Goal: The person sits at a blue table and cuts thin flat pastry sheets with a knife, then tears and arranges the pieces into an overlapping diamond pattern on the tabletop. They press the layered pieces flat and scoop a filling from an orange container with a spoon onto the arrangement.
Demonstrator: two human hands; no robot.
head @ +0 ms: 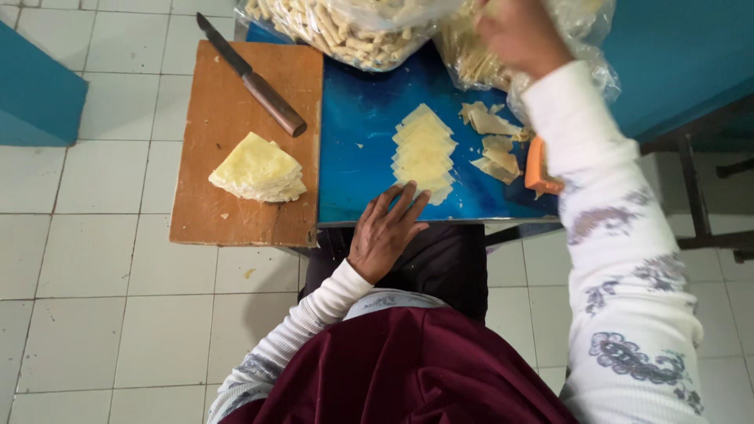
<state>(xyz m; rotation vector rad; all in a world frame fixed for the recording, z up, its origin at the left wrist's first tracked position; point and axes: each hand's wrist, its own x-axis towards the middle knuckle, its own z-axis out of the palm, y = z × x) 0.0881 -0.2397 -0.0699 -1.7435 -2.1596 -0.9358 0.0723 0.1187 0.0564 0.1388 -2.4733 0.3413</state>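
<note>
The left hand [385, 232] lies flat at the near edge of the blue table [357, 118], fingers [404, 204] spread and released, their tips just touching the near end of a fanned row of thin pale yellow sheets [424, 153]. To do this well, I judge that the hand should press lightly and slide only the nearest sheet free, since the sheets overlap and look soft enough to tear or drag their neighbours.

Farther off, the right hand [518, 31] reaches into a clear plastic bag [581, 47] of pale rolled sticks at the far right; it looks closed on something there, but the bag and blur hide what, so I cannot tell the grip. Below its sleeve lie loose sheet scraps [495, 145] and an orange tool [538, 169].

On the left, a wooden board [228, 212] carries a stack of folded sheets [258, 169] and a knife [251, 78] lying aslant at the far end. A second bag of sticks [353, 31] sits at the far edge.

The table stands on a floor of white tiles [94, 275], with teal walls [35, 90] either side.
</note>
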